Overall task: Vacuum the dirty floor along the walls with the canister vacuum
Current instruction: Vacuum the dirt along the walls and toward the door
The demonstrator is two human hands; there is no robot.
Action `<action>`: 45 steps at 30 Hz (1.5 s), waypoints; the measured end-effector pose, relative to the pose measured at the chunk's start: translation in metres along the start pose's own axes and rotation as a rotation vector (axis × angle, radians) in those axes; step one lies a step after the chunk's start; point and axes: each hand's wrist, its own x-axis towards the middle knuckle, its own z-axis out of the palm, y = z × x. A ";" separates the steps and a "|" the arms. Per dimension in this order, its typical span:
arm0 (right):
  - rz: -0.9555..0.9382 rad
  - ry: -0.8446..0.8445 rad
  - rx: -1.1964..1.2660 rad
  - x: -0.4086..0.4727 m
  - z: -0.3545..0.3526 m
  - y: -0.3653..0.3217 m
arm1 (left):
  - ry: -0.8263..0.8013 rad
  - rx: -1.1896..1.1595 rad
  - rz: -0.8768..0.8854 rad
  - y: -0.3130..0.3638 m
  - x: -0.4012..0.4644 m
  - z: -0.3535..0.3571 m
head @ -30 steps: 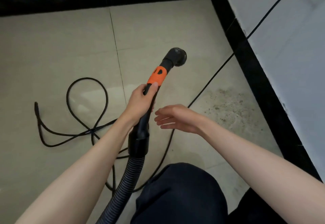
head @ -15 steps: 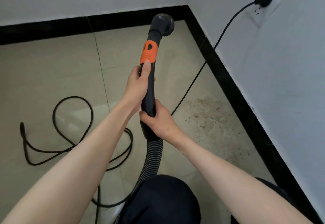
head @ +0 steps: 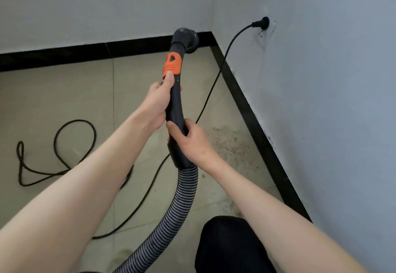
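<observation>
Left hand gripping vacuum wand below orange collar, right hand gripping its near end, brush head raised toward far corner, dirt patch by right baseboard

- Our left hand wraps the upper part of the wand handle, thumb stretched up along it.
- Our right hand grips the same handle lower down, fingers curled round it.
- Both bare forearms reach forward and converge, left hand above right.
- A dark-clad knee sits below the right forearm.
</observation>
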 end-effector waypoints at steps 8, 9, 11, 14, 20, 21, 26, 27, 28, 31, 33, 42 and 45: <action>-0.060 0.079 -0.004 -0.031 -0.001 0.067 | -0.125 0.010 -0.018 -0.068 -0.014 0.012; -0.052 0.066 -0.031 -0.036 0.001 0.079 | -0.131 -0.009 -0.027 -0.082 -0.015 0.009; -0.009 0.036 -0.078 -0.046 0.003 0.102 | -0.166 -0.024 -0.053 -0.111 -0.017 0.004; 0.065 0.014 -0.090 -0.063 0.006 0.129 | -0.233 -0.030 -0.109 -0.149 -0.022 0.000; 0.174 -0.003 -0.110 -0.089 0.011 0.174 | -0.303 -0.114 -0.214 -0.205 -0.034 0.009; 0.212 -0.001 -0.107 -0.090 0.012 0.178 | -0.310 -0.125 -0.219 -0.211 -0.035 0.010; 0.253 0.162 -0.142 -0.077 0.022 0.175 | -0.372 -0.037 -0.180 -0.217 -0.026 0.015; 0.241 0.215 -0.150 -0.074 0.022 0.173 | -0.353 0.030 -0.137 -0.219 -0.020 0.013; 0.232 0.248 -0.157 -0.070 0.020 0.173 | -0.298 0.120 -0.077 -0.222 -0.014 0.009; 0.232 0.270 -0.084 -0.061 0.013 0.177 | -0.021 0.603 0.131 -0.249 0.011 -0.031; 0.250 0.269 -0.035 -0.058 0.011 0.181 | 0.119 0.914 0.107 -0.278 0.025 -0.071; 0.376 0.043 0.034 -0.058 0.022 0.185 | 0.113 1.169 -0.020 -0.324 0.046 -0.143; 0.442 -0.025 0.184 -0.050 0.026 0.174 | 0.294 1.038 0.060 -0.305 0.062 -0.157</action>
